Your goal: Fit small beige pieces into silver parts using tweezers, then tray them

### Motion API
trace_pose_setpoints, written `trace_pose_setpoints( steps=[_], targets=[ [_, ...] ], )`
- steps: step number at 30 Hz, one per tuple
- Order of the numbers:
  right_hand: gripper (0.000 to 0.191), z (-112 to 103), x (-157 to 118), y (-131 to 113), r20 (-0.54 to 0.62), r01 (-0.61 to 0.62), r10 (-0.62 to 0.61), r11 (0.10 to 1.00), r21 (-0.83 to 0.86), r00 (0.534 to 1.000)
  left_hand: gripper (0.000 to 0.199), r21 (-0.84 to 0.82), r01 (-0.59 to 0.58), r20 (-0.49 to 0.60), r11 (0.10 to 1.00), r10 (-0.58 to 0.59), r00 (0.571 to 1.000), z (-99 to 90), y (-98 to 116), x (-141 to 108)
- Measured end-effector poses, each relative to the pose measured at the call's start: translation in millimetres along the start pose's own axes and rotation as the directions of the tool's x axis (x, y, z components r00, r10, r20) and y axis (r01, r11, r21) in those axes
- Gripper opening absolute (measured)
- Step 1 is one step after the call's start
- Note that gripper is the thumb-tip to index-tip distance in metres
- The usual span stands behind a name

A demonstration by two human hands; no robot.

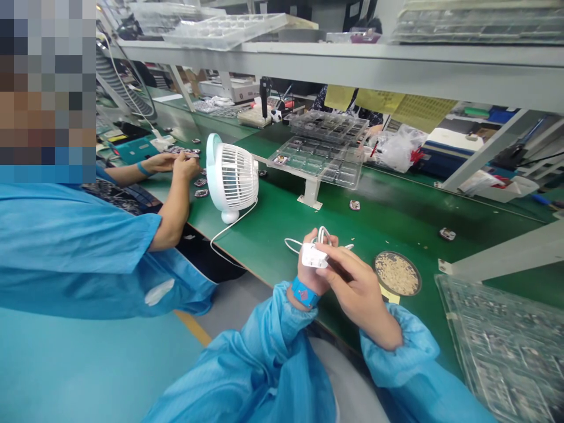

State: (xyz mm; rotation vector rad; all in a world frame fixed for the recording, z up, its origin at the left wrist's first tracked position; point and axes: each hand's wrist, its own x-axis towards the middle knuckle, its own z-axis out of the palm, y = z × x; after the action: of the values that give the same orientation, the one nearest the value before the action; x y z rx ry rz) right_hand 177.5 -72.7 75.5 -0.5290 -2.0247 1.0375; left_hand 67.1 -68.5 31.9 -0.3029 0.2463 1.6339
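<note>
A white power adapter (314, 256) with a looped white cable (325, 234) is held between my two hands, above the near edge of the green bench. My left hand (312, 278) is behind and below the adapter, its fingers closed round the cable and partly hidden. From the right side, my right hand (359, 288) pinches the adapter between thumb and fingers. Loops of the cable stick out left and right of the hands. Just right of my right hand sits a round dish (398, 274) filled with small pale pieces.
A white and light-blue fan (233, 175) stands on the bench (273, 247). Beyond it, clear trays (326, 158) rest on a metal stand. Small devices (447, 234) lie about. A clear tray of parts (506, 346) is at right. At left, a co-worker's hands (187, 164) handle something small.
</note>
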Motion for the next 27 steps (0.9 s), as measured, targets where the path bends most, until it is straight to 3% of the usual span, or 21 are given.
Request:
trace_pose_setpoints(
  steps=[11, 27],
  targets=[
    [0.036, -0.7, -2.1, 1.8, 0.014, -0.027, 0.027, 1.0, 0.015, 1.0, 0.024, 0.016, 0.005, 0.084, 1.0, -0.006, 0.996, -10.1, -2.4, 5.2],
    [0.034, 0.3, -2.1, -0.9, 0.008, -0.017, 0.018, 1.0, -0.012, 1.0, 0.029, 0.066, 0.089, 0.065, 0.994, -0.093, 0.994, -4.2, -0.8, -5.9]
  ],
)
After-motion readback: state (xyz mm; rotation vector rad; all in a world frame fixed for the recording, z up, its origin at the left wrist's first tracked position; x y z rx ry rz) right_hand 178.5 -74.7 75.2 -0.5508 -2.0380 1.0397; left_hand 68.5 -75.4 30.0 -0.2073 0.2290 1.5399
